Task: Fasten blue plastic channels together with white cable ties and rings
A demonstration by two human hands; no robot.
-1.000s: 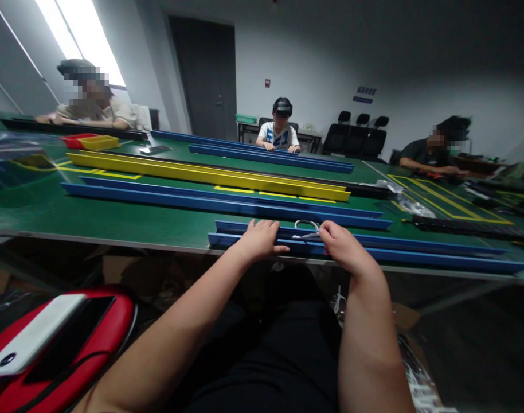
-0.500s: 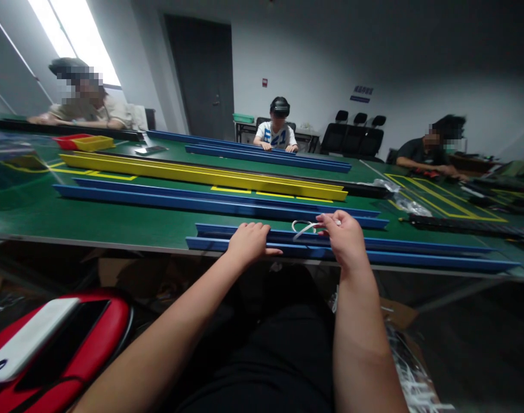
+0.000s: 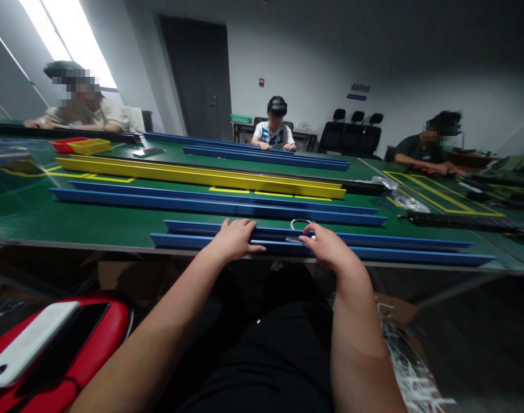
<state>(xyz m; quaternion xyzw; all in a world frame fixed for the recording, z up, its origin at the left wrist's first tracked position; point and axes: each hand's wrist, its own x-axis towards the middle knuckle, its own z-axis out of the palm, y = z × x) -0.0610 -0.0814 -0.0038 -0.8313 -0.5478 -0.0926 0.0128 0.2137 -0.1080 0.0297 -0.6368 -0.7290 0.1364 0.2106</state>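
Observation:
A long blue U-shaped channel (image 3: 193,241) lies along the near edge of the green table (image 3: 102,229). My left hand (image 3: 237,238) straddles it, fingers over the far wall and thumb against the near side, gripping it. Pinched in the fingers of my right hand (image 3: 328,244) is a thin white strip (image 3: 300,221), which curls in a loop above the channel. Part of the strip is hidden by that hand, whose fingertips are down at the channel's opening.
Beyond lie another blue channel (image 3: 202,203), a yellow channel (image 3: 193,175) and further blue ones (image 3: 262,158). Three people sit around the table. At lower left, a red stool (image 3: 111,321) holds a white box-like object (image 3: 34,344). A box of white scraps (image 3: 412,367) stands below right.
The near blue channel has slid left along the table edge. My left hand has shifted left with it, and my right hand has moved left and lower with the white strip.

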